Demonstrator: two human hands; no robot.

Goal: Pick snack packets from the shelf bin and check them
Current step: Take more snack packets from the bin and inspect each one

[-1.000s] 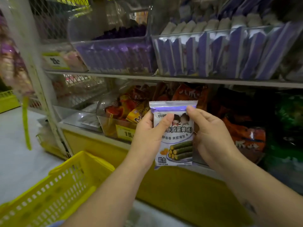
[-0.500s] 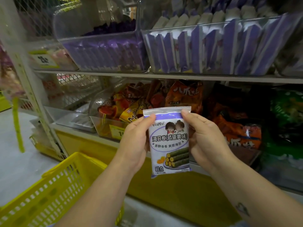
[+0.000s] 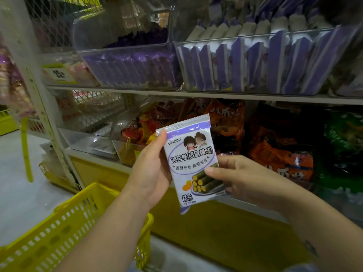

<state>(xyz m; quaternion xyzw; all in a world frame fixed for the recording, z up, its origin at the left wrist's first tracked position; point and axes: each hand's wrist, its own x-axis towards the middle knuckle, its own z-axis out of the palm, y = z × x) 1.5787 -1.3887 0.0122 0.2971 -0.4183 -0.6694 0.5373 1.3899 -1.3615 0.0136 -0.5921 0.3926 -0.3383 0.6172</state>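
A white and purple snack packet point(image 3: 191, 160) with seaweed rolls printed on it is held up in front of the shelves, tilted slightly left. My left hand point(image 3: 151, 169) grips its left edge, thumb near the top corner. My right hand point(image 3: 239, 177) pinches its lower right side, thumb on the front. Above, a clear shelf bin point(image 3: 306, 89) holds several upright packets of the same purple and white kind. A second clear bin point(image 3: 94, 36) to its left holds darker purple packets.
A yellow shopping basket point(image 3: 64, 228) sits at the lower left under my left forearm. The lower shelf carries orange snack bags point(image 3: 282, 160), green bags point(image 3: 343, 138) and a clear bin of red and yellow packets point(image 3: 133, 154). A yellow shelf base point(image 3: 216, 228) runs below.
My right hand slid from the packet's top right corner down to its lower right side. The packet dropped a little and tilted to the left. The view moved closer to the shelves.
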